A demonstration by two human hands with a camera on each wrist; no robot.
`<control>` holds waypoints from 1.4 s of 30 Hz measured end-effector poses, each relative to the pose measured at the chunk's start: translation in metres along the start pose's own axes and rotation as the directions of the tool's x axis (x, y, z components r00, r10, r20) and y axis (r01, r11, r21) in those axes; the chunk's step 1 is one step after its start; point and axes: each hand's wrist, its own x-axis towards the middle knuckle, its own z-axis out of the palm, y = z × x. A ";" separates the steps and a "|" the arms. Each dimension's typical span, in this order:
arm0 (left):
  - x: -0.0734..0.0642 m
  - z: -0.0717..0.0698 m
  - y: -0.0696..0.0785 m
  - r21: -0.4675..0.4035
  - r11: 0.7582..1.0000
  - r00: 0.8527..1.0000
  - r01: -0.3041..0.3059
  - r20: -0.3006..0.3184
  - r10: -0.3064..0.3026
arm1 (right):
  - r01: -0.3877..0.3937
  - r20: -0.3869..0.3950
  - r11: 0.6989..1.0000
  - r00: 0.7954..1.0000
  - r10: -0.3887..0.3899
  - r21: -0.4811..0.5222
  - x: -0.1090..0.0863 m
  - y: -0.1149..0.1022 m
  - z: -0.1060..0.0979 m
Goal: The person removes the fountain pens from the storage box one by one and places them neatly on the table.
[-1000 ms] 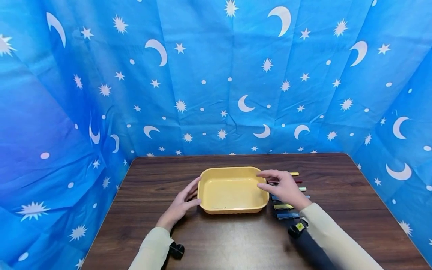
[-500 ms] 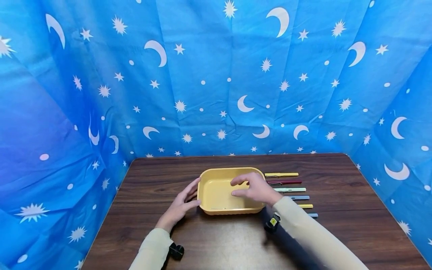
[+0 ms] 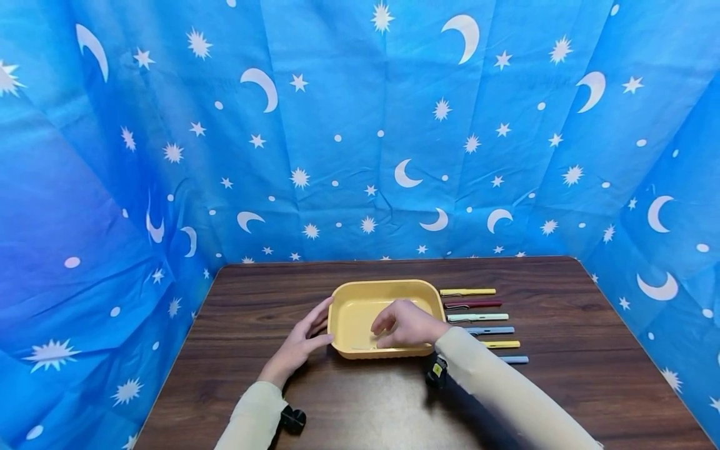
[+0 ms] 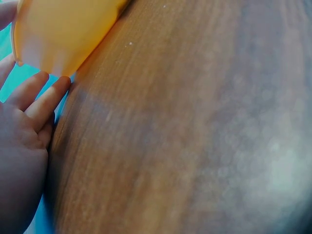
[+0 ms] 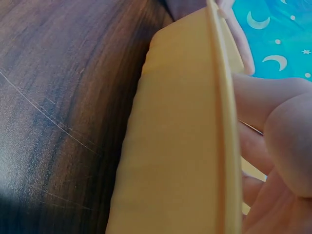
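A yellow rectangular tray (image 3: pixel 388 285) with rounded corners stands on the table. My left hand (image 3: pixel 300 344) rests against its left end, fingers extended and thumb at the front corner; in the left wrist view the fingertips (image 4: pixel 62 84) touch the outer wall. Inside the tray, my right hand (image 3: pixel 407 325) reaches low beside the front wall. Its fingers are bent, with a gap between them and the thumb. A thin pale thing (image 3: pixel 362 348) shows along the tray's front inside edge, near the thumb. In the right wrist view the tray wall hides the fingertips; I cannot tell whether they touch it.
Several clipped pens lie in a column right of the tray: yellow (image 3: pixel 468 292), dark red (image 3: pixel 474 304), mint green (image 3: pixel 478 317), blue (image 3: pixel 495 330), another yellow (image 3: pixel 503 344) and light blue (image 3: pixel 516 359). My right forearm partly covers the lower ones. A blue star-patterned cloth (image 3: pixel 349 156) surrounds the wooden table (image 3: pixel 365 406).
My right hand has moved left from over the pens, across the tray's right rim, and down toward the inside front wall, its fingers bending more. My left hand has stayed at the tray's left end.
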 end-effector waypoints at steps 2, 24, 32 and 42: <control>0.000 0.000 0.000 0.000 1.000 1.000 0.002 -0.002 -0.002 | 0.001 0.021 1.000 1.000 -0.001 -0.009 0.001 0.001 0.001; 0.000 0.000 0.003 0.000 1.000 1.000 0.006 -0.002 -0.006 | -0.030 0.063 0.983 0.997 0.042 -0.181 0.012 0.002 0.009; 0.000 0.000 0.001 -0.002 1.000 1.000 -0.005 0.001 0.005 | -0.100 0.024 0.964 0.994 0.109 -0.247 0.007 0.005 0.005; 0.000 0.000 0.001 0.006 1.000 1.000 0.002 -0.001 -0.002 | -0.126 -0.005 0.954 0.992 0.129 -0.272 -0.001 0.008 0.002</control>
